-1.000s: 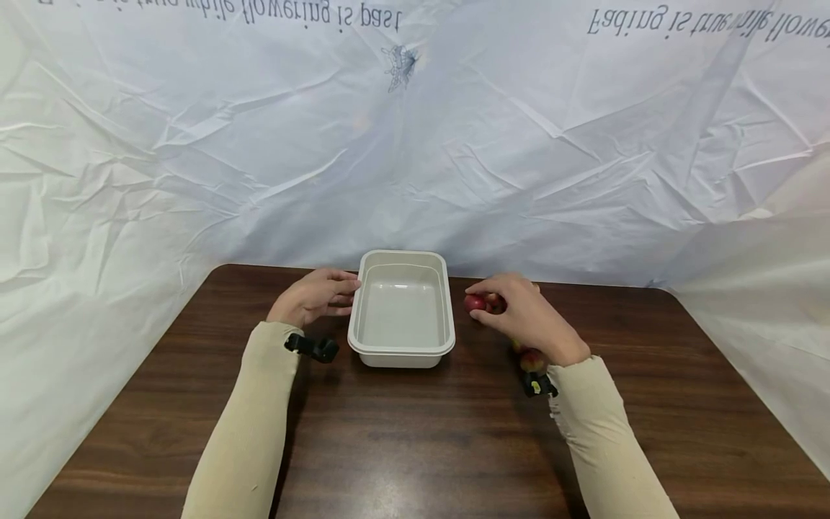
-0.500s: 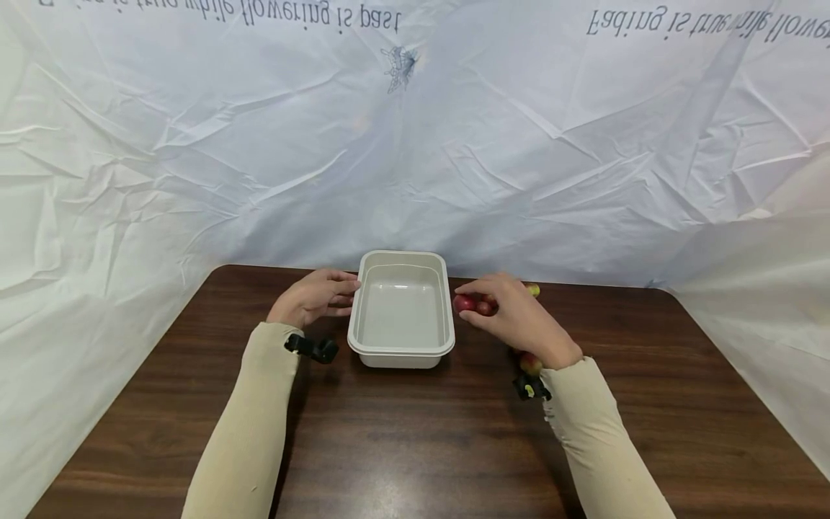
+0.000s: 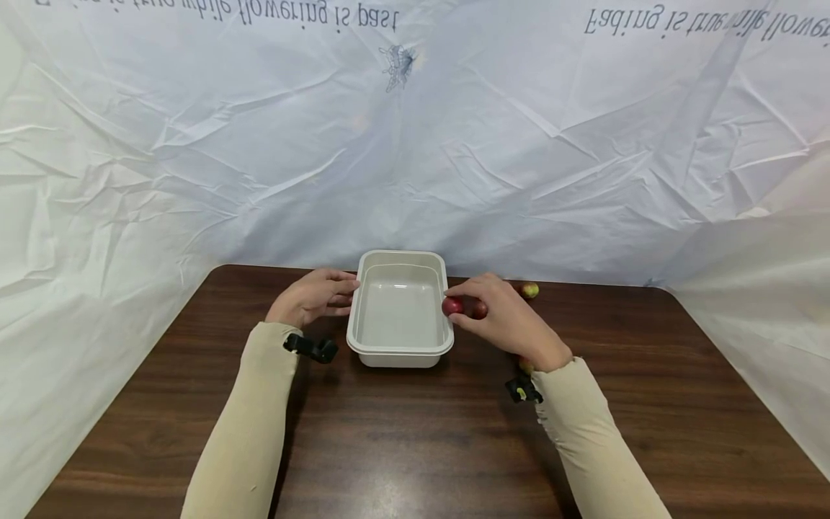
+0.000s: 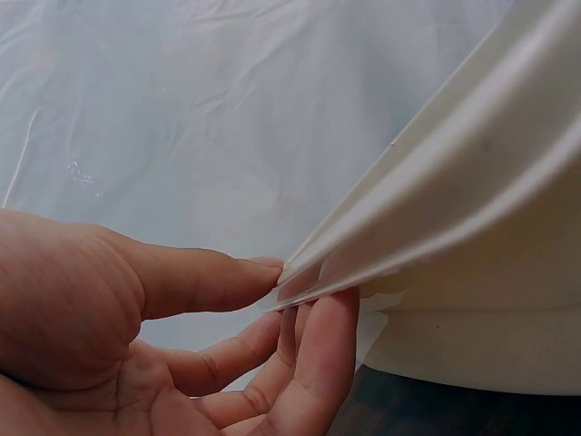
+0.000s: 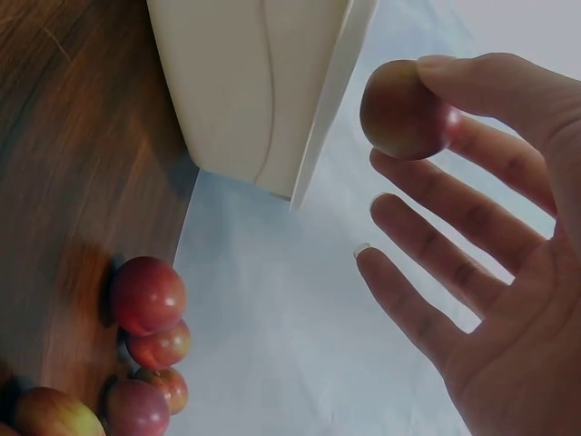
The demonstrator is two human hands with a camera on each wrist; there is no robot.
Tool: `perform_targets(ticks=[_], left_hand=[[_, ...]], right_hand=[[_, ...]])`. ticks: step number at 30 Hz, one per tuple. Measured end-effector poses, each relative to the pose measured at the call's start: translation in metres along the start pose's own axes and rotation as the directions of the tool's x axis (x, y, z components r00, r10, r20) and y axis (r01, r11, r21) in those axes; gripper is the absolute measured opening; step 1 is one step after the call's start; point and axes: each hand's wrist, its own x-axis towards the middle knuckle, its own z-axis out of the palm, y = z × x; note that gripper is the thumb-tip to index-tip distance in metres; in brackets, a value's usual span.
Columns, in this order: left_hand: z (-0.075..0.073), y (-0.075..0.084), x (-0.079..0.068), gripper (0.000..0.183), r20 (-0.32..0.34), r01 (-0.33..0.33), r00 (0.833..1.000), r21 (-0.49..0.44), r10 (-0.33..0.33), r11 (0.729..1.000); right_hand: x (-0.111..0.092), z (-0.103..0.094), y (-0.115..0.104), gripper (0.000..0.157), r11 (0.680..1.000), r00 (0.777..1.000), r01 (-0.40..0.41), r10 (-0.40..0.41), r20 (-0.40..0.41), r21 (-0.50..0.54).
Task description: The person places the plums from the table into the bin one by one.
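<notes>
My left hand point(image 3: 313, 299) pinches the left rim of a pale, rectangular plastic container point(image 3: 398, 317), thumb above and fingers beneath, as the left wrist view shows close up. The inside of the container holds nothing. Between thumb and fingertips, my right hand point(image 3: 499, 310) grips a dark red plum point(image 3: 452, 306), right at the container's right rim. In the right wrist view this plum point(image 5: 407, 111) is off the table, beside the container wall, and the other fingers are spread. Behind the hand, another red plum point(image 3: 480, 310) lies on the table.
Several more plums point(image 5: 148, 295) sit in a cluster on the brown wooden table point(image 3: 402, 432), right of the container, partly hidden by my right hand and wrist in the head view. One yellow-green plum point(image 3: 529, 290) is near the back edge. A white sheet point(image 3: 402, 158) hangs behind.
My right hand has moved left with the plum, from over the table to the container's right rim, uncovering more of the fruit behind it. My left hand stays at the left rim.
</notes>
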Motion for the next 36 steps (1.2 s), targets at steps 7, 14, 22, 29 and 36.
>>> perform_targets(ticks=[7,14,22,29,36], left_hand=[[0.000,0.001,-0.001,0.047,0.003,0.002,1.000,0.001,-0.002,1.000],[0.000,0.001,0.000,0.047,0.002,0.005,1.000,-0.008,-0.005,1.000],[0.001,0.001,-0.002,0.047,-0.006,0.007,1.000,-0.014,-0.007,1.000],[0.002,0.002,-0.004,0.046,-0.007,0.007,1.000,-0.010,-0.007,1.000],[0.002,0.001,-0.004,0.046,-0.005,0.012,1.000,-0.009,-0.012,1.000]], right_hand=[[0.000,0.005,-0.003,0.034,1.000,1.000,-0.009,0.009,0.007,-0.009],[0.001,0.011,-0.005,0.035,0.999,0.999,0.028,-0.028,0.023,-0.042],[0.003,0.016,-0.008,0.034,0.999,0.999,0.030,-0.029,0.038,-0.038],[0.002,0.019,-0.010,0.034,0.999,0.999,0.031,-0.029,0.046,-0.038],[0.003,0.023,-0.012,0.032,0.997,0.999,0.038,-0.036,0.041,-0.065]])
